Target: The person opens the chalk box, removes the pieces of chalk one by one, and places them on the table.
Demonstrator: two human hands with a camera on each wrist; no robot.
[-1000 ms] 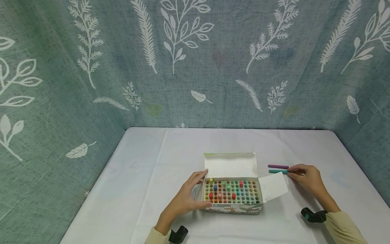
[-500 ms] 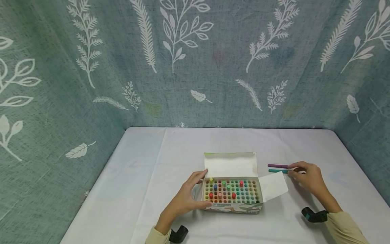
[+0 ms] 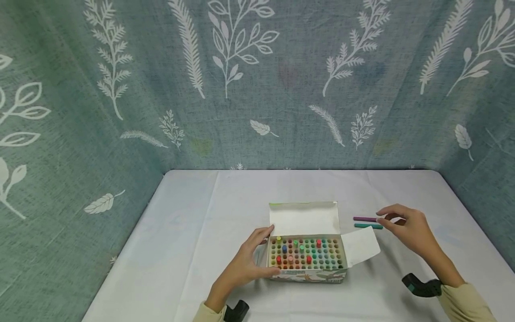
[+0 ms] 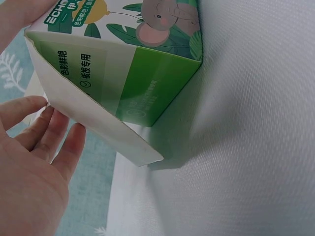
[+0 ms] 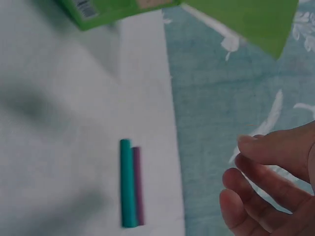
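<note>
An open chalk box sits on the white-covered table, its holed insert holding several coloured chalk sticks upright. My left hand grips its left end, thumb at the front corner and fingers toward the back. In the left wrist view those fingers touch the box's raised side flap. Right of the box, a purple chalk and a teal chalk lie side by side. Just above their right ends is my right hand, fingers loosely bent; the right wrist view has nothing between its fingertips.
The box's lid stands up at the back, and a white flap sticks out on its right. A leaf-patterned green curtain surrounds the table's back and sides. Each wrist wears a black camera.
My right hand has come away from the teal chalk and risen slightly, leaving both chalks lying on the table. The left hand stays on the box.
</note>
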